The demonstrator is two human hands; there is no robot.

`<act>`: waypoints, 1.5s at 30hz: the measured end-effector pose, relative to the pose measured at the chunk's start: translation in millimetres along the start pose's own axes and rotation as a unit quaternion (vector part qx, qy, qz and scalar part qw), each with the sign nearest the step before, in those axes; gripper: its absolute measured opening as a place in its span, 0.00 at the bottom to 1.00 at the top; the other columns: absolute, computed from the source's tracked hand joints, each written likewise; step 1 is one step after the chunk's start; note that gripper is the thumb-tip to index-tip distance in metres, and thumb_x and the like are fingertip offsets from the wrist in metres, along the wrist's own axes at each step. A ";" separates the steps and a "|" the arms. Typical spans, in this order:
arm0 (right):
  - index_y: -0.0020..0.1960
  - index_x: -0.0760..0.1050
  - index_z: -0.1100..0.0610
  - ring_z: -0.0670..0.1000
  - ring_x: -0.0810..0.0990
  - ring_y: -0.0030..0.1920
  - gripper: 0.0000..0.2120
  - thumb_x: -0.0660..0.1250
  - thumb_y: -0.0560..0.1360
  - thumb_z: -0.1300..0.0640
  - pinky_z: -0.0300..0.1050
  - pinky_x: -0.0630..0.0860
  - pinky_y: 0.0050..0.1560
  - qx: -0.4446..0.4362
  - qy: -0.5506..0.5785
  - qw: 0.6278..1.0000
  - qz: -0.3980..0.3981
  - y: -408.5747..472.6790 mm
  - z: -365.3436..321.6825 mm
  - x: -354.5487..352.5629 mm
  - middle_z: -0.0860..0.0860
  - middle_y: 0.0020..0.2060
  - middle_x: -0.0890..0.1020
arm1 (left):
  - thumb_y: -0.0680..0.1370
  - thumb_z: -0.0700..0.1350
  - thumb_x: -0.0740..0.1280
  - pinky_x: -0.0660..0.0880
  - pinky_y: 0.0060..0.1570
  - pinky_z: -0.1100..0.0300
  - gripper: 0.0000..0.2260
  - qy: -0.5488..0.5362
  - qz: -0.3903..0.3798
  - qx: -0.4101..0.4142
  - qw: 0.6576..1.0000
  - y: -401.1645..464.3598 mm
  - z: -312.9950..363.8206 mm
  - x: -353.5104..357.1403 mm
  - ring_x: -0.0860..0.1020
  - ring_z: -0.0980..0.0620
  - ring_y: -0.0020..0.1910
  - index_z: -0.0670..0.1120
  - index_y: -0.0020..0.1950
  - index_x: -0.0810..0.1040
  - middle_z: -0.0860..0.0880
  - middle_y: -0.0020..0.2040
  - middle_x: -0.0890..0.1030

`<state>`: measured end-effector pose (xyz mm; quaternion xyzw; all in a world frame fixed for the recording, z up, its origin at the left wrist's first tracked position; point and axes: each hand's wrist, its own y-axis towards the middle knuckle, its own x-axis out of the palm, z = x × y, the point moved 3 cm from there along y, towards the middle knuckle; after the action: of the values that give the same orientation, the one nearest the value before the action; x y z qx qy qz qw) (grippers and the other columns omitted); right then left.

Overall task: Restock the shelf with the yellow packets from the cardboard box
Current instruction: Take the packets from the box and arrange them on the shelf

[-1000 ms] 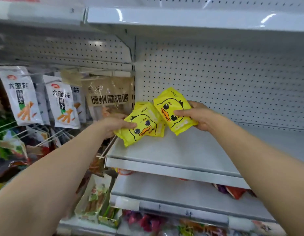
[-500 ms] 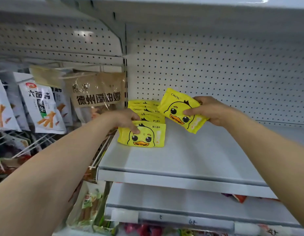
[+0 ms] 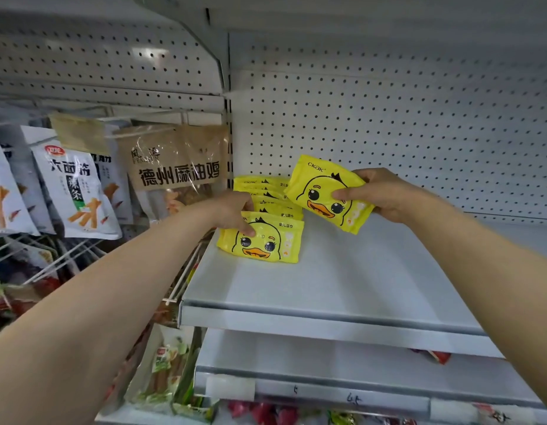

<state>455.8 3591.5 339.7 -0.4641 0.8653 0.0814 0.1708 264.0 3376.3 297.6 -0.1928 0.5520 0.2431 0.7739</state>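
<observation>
Stocking duck packets on the shelf's far left

The left hand [image 3: 235, 214] presses curled fingers on the front packet [image 3: 263, 239] of the overlapped row [image 3: 266, 191] on the shelf [image 3: 343, 280], probably to keep it from sliding. The right hand [image 3: 385, 194] pinches a tilted packet [image 3: 327, 193] just right of it, likely starting a second row. Against half a second ago, little differs; the cardboard box is unseen.
</observation>
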 end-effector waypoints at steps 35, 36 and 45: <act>0.58 0.77 0.52 0.51 0.77 0.53 0.23 0.78 0.68 0.44 0.44 0.74 0.49 -0.157 -0.439 0.883 -0.048 -3.6 -9.7 125.0 0.48 0.47 0.77 | 0.69 0.51 0.78 0.68 0.45 0.61 0.23 -0.008 0.026 0.010 1.000 -28.9 -2.5 -6.5 0.74 0.52 0.52 0.47 0.60 0.77 0.52 0.50 0.75; 0.58 0.77 0.52 0.52 0.77 0.53 0.23 0.77 0.67 0.44 0.44 0.72 0.47 -0.158 -0.454 0.876 -0.043 -3.4 -10.3 125.6 0.48 0.46 0.76 | 0.68 0.51 0.78 0.68 0.45 0.61 0.23 -0.016 0.034 0.008 0.999 -28.1 -2.9 -6.1 0.74 0.52 0.52 0.47 0.60 0.77 0.51 0.51 0.75; 0.55 0.76 0.49 0.55 0.78 0.55 0.21 0.74 0.70 0.38 0.44 0.66 0.44 -0.141 -0.563 0.815 0.008 -12.9 -14.4 127.7 0.50 0.53 0.79 | 0.68 0.50 0.79 0.67 0.46 0.63 0.23 -0.047 0.061 -0.003 0.997 -29.6 -2.2 5.5 0.73 0.53 0.51 0.47 0.60 0.77 0.52 0.51 0.75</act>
<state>398.1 3481.0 306.0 -0.3498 0.6008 0.4507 0.5599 281.2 3352.1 292.6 -0.1501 0.5251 0.3001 0.7821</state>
